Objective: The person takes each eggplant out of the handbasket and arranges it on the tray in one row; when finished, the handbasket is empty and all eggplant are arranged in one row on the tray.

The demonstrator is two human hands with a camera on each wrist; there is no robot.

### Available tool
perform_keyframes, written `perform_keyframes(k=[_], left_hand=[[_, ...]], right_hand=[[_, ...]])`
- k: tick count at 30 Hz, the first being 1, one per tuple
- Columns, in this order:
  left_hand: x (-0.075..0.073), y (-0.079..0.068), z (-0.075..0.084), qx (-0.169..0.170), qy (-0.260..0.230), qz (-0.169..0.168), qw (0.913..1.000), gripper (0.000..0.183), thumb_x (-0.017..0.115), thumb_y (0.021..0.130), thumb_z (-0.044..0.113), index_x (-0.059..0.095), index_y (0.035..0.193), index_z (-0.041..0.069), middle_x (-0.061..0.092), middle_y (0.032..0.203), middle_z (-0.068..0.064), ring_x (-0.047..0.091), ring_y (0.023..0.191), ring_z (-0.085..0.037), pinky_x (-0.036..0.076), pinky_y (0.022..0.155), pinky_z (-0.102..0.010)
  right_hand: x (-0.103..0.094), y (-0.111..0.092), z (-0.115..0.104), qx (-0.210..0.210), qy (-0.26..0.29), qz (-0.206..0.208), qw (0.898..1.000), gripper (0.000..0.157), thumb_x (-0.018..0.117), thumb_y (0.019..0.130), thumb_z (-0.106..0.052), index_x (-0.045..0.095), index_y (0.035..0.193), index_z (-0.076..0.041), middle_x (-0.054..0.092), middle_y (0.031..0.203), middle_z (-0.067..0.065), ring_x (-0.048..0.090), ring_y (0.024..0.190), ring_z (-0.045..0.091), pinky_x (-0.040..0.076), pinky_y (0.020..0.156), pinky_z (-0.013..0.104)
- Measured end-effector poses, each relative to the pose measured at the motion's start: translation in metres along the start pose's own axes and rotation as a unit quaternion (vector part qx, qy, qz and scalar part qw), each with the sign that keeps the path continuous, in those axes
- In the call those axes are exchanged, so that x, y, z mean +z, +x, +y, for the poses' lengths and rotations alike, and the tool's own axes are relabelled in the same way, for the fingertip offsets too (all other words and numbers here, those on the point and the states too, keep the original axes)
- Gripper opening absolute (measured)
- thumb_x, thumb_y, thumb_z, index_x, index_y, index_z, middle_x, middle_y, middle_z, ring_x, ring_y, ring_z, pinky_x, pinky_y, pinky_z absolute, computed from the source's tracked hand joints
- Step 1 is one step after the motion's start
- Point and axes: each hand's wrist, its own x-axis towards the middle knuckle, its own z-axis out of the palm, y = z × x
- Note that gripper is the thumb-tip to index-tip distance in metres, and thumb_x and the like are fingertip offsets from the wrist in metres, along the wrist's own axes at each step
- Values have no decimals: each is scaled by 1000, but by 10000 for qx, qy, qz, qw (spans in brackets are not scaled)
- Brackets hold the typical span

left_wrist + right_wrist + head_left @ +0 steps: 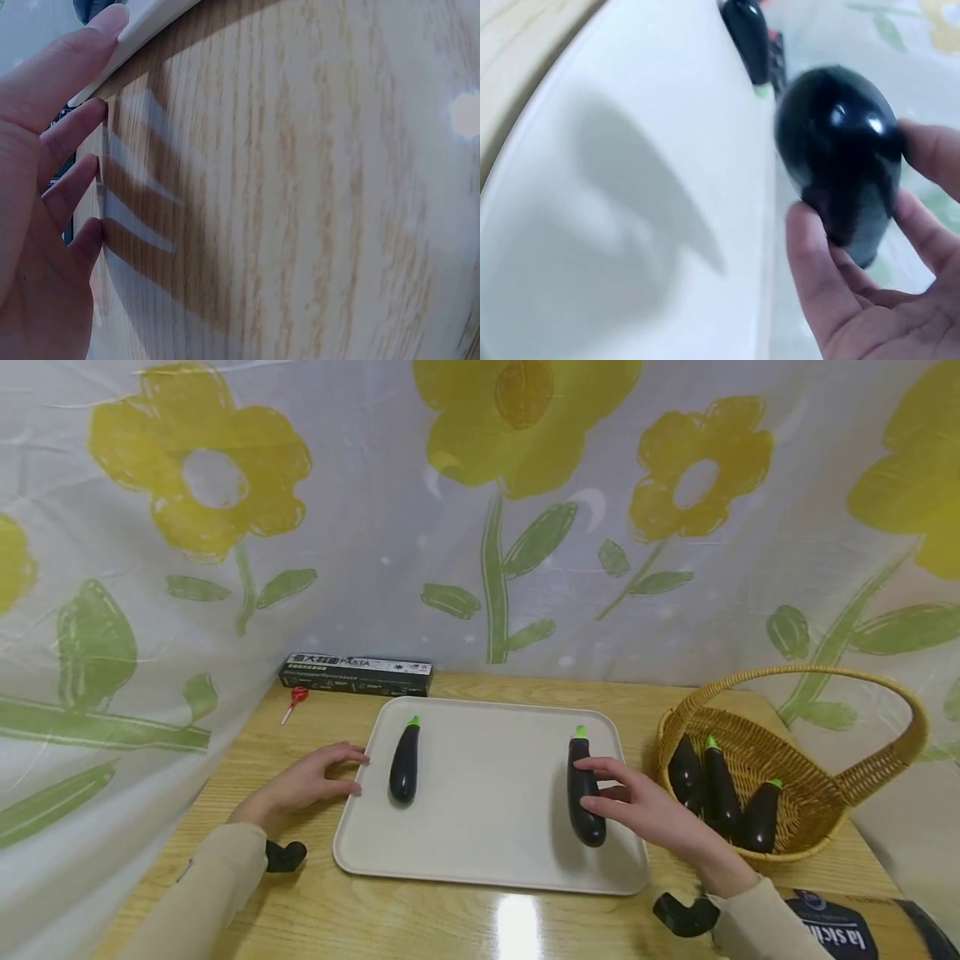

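Note:
My right hand point(648, 806) pinches a dark eggplant point(583, 802) with a green stem between thumb and fingers, over the right part of a white tray point(487, 802). In the right wrist view, the eggplant point(840, 142) is off the tray, its shadow falling on the surface. A second eggplant point(405, 764) lies on the tray's left part. Just outside the tray's left rim is my left hand point(311, 781), fingers loosely bent and holding nothing; the left wrist view shows its thumb point(67, 64) at the rim. Whether it touches the tray, I cannot tell.
A wicker basket point(813, 777) with a tall handle stands at the right, holding several eggplants point(722, 789). Behind the tray are a black pasta box point(356, 675) and a red lollipop point(297, 695). A brown package point(885, 922) lies at the front right. A flowered cloth point(360, 527) hangs behind.

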Motion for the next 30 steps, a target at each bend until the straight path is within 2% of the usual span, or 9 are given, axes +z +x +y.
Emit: perform_keyframes(k=[3, 8, 14, 19, 23, 30], left_hand=[[1, 1, 0, -17, -8, -17, 10000, 48, 75, 87, 30, 62, 127, 9, 49, 142, -20, 27, 139, -48, 20, 112, -65], [2, 3, 0, 18, -119, 37, 9999, 47, 76, 86, 28, 63, 126, 8, 48, 142, -20, 26, 140, -48, 18, 113, -64], [2, 1, 0, 9, -93, 86, 9999, 47, 77, 86, 28, 63, 126, 9, 48, 142, -19, 26, 140, -47, 19, 113, -64], [1, -1, 0, 41, -34, 81, 10000, 46, 76, 86, 28, 63, 126, 8, 49, 141, -20, 29, 138, -47, 21, 112, -63], [1, -1, 0, 75, -4, 91, 9999, 47, 76, 86, 28, 63, 126, 7, 49, 141, -21, 29, 138, -48, 20, 113, -63], [1, 0, -3, 39, 24, 38, 10000, 49, 76, 86, 31, 62, 128, 8, 48, 142, -20, 27, 140, -47, 20, 113, -63]], right_hand=[[18, 25, 2, -175, 49, 52, 9998, 52, 66, 95, -32, 48, 141, -18, 47, 142, 14, 56, 121, 32, 49, 95, 43], [45, 66, 2, -179, 74, 162, 9997, 51, 68, 93, -31, 51, 141, -22, 52, 140, 9, 61, 114, 26, 49, 94, 41], [76, 105, -4, -322, -4, -102, 9994, 51, 64, 95, -27, 50, 143, -15, 53, 138, 13, 63, 110, 27, 50, 92, 40], [101, 128, -17, -423, -106, -330, 9985, 51, 64, 96, -25, 50, 144, -15, 54, 138, 14, 61, 114, 29, 52, 91, 38], [115, 142, -23, -440, -280, -351, 9980, 51, 65, 95, -26, 51, 143, -16, 59, 132, 13, 60, 117, 27, 52, 90, 35], [128, 158, -29, -541, -729, -225, 9956, 50, 65, 93, -25, 54, 141, -13, 64, 124, 13, 64, 105, 23, 51, 84, 32]])
